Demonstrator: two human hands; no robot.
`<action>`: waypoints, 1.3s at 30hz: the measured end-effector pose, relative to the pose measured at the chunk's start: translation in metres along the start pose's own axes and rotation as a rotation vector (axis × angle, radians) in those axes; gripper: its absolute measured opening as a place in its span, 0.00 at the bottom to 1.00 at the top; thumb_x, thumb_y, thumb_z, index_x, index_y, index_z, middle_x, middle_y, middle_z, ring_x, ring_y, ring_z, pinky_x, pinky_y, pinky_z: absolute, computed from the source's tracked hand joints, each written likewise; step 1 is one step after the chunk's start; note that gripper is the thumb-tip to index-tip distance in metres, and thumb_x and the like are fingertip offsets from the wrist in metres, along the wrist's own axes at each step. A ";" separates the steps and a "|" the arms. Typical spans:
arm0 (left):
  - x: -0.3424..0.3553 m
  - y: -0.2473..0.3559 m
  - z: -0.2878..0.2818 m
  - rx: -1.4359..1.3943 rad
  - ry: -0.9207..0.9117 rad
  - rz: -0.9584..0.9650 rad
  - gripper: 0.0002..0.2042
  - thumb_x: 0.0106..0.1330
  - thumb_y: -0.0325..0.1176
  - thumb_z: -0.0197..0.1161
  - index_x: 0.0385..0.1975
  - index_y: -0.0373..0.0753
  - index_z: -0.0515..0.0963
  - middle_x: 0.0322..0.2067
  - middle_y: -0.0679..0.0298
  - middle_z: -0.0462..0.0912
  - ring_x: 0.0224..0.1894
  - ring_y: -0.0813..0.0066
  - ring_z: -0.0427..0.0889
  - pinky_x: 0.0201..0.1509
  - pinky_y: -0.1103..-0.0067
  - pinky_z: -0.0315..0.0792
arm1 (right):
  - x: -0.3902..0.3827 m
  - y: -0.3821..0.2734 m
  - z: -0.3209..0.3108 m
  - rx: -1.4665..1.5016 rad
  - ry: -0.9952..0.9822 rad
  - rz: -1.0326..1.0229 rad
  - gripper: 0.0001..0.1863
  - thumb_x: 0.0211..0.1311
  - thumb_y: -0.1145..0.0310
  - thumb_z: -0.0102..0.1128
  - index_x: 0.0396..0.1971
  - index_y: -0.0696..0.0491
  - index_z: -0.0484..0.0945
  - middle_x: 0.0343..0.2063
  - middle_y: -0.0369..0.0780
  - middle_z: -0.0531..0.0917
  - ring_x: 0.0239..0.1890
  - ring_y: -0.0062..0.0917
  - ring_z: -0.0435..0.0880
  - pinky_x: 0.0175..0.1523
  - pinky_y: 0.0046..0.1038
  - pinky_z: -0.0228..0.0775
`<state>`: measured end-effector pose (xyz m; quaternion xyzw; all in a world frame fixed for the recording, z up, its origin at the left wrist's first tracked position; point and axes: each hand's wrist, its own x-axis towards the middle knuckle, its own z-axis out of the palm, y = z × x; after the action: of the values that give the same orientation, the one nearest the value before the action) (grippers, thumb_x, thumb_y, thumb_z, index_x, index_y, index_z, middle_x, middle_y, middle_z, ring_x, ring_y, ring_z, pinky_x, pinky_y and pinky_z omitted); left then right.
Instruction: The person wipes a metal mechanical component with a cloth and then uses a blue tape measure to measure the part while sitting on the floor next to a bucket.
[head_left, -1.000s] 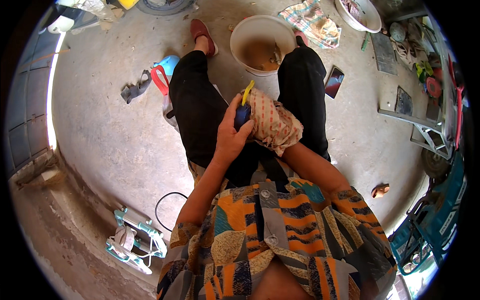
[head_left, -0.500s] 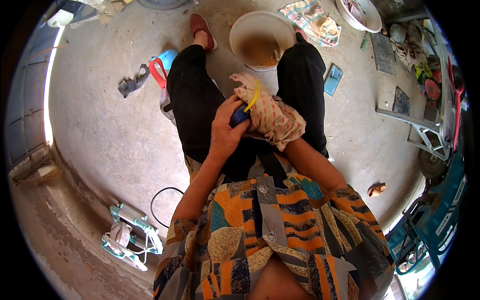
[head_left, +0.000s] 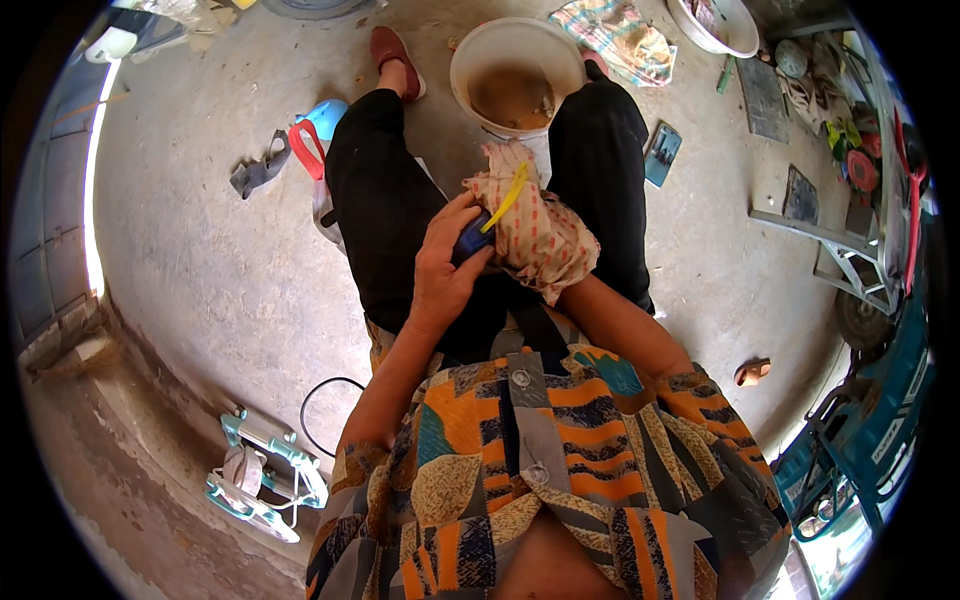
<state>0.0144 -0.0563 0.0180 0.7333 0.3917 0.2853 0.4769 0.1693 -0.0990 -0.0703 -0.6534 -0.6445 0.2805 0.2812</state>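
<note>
Above my lap, my left hand (head_left: pixel 440 275) grips a dark blue rounded object (head_left: pixel 472 238), thumb on the near side and fingers curled over the far side. A narrow yellow strip (head_left: pixel 507 200) rises from beside that object and lies across a beige cloth with red marks (head_left: pixel 545 230). This crumpled cloth covers my right hand, hiding its fingers; only my right forearm (head_left: pixel 615 320) comes out below it. Cloth and blue object are against each other. What kind of thing the blue object is, I cannot make out.
Between my feet stands a white bucket (head_left: pixel 459 75) with murky brown liquid. A phone (head_left: pixel 662 155) lies right of my leg. Left are a red-handled bag (head_left: pixel 307 150) and a grey strap (head_left: pixel 260 172). A metal frame (head_left: pixel 850 255) and a teal vehicle (head_left: pixel 870 420) stand at right.
The view has shifted slightly, moving most things a little left and up. The yellow strip and the cloth's upper end have tilted a bit to the right; the left hand keeps its grip.
</note>
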 end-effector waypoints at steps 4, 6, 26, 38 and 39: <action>-0.002 0.003 -0.004 0.013 -0.013 0.020 0.26 0.52 0.19 0.65 0.54 0.35 0.72 0.58 0.53 0.72 0.60 0.60 0.72 0.64 0.70 0.65 | 0.006 -0.006 -0.009 -0.093 0.053 -0.043 0.35 0.57 0.50 0.58 0.63 0.46 0.64 0.60 0.39 0.69 0.64 0.34 0.65 0.71 0.37 0.48; -0.003 0.004 -0.005 0.021 -0.021 0.037 0.27 0.51 0.18 0.65 0.55 0.35 0.72 0.58 0.53 0.72 0.61 0.60 0.72 0.64 0.70 0.65 | 0.011 0.001 -0.006 0.132 0.043 0.021 0.33 0.56 0.52 0.59 0.62 0.47 0.65 0.56 0.39 0.73 0.61 0.34 0.68 0.69 0.36 0.52; 0.006 0.008 0.009 0.108 0.000 0.101 0.27 0.47 0.13 0.61 0.52 0.33 0.73 0.55 0.51 0.74 0.60 0.52 0.71 0.63 0.67 0.65 | 0.022 0.017 -0.001 1.598 0.048 0.278 0.26 0.65 0.59 0.56 0.59 0.55 0.65 0.50 0.46 0.76 0.51 0.28 0.79 0.51 0.24 0.74; 0.007 0.001 0.005 -0.030 0.009 0.059 0.26 0.48 0.17 0.66 0.51 0.35 0.74 0.56 0.53 0.74 0.59 0.60 0.74 0.62 0.72 0.68 | 0.011 -0.010 -0.010 1.412 0.120 0.237 0.23 0.64 0.58 0.55 0.54 0.57 0.70 0.46 0.44 0.78 0.45 0.27 0.82 0.50 0.27 0.76; 0.008 0.001 0.003 -0.024 0.012 0.078 0.25 0.49 0.18 0.66 0.51 0.34 0.74 0.56 0.53 0.75 0.58 0.61 0.74 0.61 0.72 0.68 | 0.010 -0.011 -0.012 1.155 0.068 0.168 0.25 0.62 0.57 0.57 0.55 0.55 0.69 0.48 0.43 0.78 0.47 0.27 0.80 0.53 0.28 0.73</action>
<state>0.0207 -0.0511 0.0178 0.7405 0.3624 0.3128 0.4716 0.1711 -0.0888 -0.0539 -0.4516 -0.3238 0.5867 0.5891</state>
